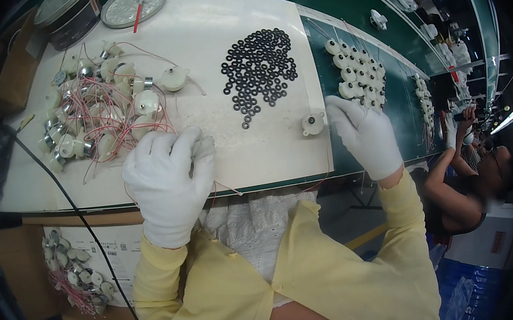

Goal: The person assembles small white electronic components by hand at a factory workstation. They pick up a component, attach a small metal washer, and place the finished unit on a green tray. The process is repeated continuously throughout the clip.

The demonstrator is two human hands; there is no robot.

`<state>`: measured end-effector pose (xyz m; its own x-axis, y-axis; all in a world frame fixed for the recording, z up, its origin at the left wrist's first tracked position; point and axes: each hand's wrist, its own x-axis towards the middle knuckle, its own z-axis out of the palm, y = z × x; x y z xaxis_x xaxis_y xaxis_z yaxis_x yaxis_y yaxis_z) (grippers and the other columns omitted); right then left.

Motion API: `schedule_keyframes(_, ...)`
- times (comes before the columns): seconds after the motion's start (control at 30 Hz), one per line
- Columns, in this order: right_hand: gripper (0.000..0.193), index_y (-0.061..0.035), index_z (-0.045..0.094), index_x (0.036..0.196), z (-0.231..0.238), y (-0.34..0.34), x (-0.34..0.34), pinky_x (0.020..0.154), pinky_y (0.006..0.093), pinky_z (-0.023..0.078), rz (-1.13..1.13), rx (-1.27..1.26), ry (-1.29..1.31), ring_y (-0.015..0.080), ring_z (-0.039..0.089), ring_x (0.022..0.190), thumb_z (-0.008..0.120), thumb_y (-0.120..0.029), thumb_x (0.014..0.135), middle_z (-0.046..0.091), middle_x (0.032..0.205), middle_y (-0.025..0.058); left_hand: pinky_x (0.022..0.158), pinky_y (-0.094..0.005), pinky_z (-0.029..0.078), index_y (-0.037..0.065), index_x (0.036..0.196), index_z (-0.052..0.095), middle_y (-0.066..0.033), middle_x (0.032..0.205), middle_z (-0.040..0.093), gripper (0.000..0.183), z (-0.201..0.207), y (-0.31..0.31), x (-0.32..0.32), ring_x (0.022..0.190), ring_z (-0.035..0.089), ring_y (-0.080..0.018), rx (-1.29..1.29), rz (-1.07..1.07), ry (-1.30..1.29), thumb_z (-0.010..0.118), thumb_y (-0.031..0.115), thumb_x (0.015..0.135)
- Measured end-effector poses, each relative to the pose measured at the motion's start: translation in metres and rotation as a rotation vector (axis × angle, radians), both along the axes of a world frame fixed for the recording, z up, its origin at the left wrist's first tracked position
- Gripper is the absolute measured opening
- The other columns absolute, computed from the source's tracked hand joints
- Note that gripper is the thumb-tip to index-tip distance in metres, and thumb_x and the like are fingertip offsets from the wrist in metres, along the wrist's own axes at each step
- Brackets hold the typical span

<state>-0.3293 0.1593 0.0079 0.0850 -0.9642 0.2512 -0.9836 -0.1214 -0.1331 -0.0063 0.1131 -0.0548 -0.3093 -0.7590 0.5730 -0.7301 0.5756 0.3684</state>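
Note:
My left hand (168, 177), in a white glove, is closed at the near edge of a pile of small white motors (103, 110) with silver cans and tangled red and white wires. What its fingers hold, if anything, is hidden; red wire ends show beside it. My right hand (368, 137), also gloved, has its fingers drawn together near the edge of the green mat; nothing in them can be made out. Left of those fingertips lies one white motor (313, 123) with a black centre. Just beyond them are rows of white motors (356, 70) topped with black rings.
Many loose black rings (259, 64) are spread on the white board (268, 152). A round tin (68, 17) and a lid (125, 12) stand at the far left. A black cable (72, 202) crosses the left side. Another person (464, 195) works at the right.

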Motion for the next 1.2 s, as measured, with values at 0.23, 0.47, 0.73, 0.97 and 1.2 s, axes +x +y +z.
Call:
schedule_keyframes(0.23, 0.037, -0.0158, 0.069, 0.108, -0.013, -0.007, 0.024, 0.063, 0.0403, 0.045, 0.1, 0.03, 0.164, 0.0249, 0.067, 0.069, 0.08, -0.043, 0.086, 0.067, 0.076, 0.0016, 0.08, -0.0468, 0.049, 0.009, 0.109, 0.074, -0.0085, 0.092, 0.064, 0.023, -0.006, 0.001, -0.001, 0.091, 0.063, -0.0322, -0.049, 0.004, -0.067, 0.076, 0.017, 0.088)
schedule_keyframes(0.47, 0.03, -0.0143, 0.073, 0.11, 0.039, -0.005, -0.023, 0.069, 0.0406, 0.055, -0.014, -0.08, -0.118, 0.0282, 0.071, 0.077, 0.082, -0.025, 0.084, 0.071, 0.08, 0.0041, 0.078, -0.0468, 0.049, 0.011, 0.113, 0.073, -0.0074, 0.094, 0.063, 0.025, -0.007, 0.0, 0.001, 0.09, 0.063, -0.0316, -0.073, -0.01, -0.095, 0.075, 0.015, 0.088)
schedule_keyframes(0.73, 0.038, -0.0181, 0.074, 0.125, 0.038, 0.007, -0.191, 0.081, 0.0446, 0.058, -0.512, 0.105, 0.026, 0.0326, 0.073, 0.094, 0.077, -0.027, 0.088, 0.076, 0.098, 0.0111, 0.084, -0.0499, 0.049, 0.008, 0.12, 0.072, -0.0144, 0.098, 0.062, 0.027, 0.001, 0.004, -0.005, 0.096, 0.06, -0.0366, 0.01, -0.014, -0.18, 0.068, 0.021, 0.096)
schedule_keyframes(0.97, 0.044, -0.0158, 0.07, 0.135, 0.004, -0.016, -0.219, 0.084, 0.0398, 0.057, -0.524, 0.147, -0.093, 0.0341, 0.074, 0.095, 0.072, -0.015, 0.091, 0.076, 0.106, 0.0158, 0.09, -0.0529, 0.049, 0.011, 0.111, 0.075, -0.0146, 0.106, 0.061, 0.026, 0.008, 0.024, -0.012, 0.106, 0.058, -0.0396, -0.056, 0.195, -0.276, 0.073, 0.03, 0.093)
schedule_keyframes(1.2, 0.04, -0.016, 0.072, 0.132, -0.016, -0.022, -0.234, 0.089, 0.0429, 0.058, -0.496, -0.009, -0.117, 0.0348, 0.074, 0.101, 0.07, -0.014, 0.091, 0.077, 0.111, 0.0155, 0.101, -0.0554, 0.05, 0.014, 0.107, 0.076, -0.0157, 0.131, 0.053, 0.026, -0.003, 0.031, -0.008, 0.137, 0.043, -0.0434, -0.149, 0.277, -0.243, 0.076, 0.037, 0.093)
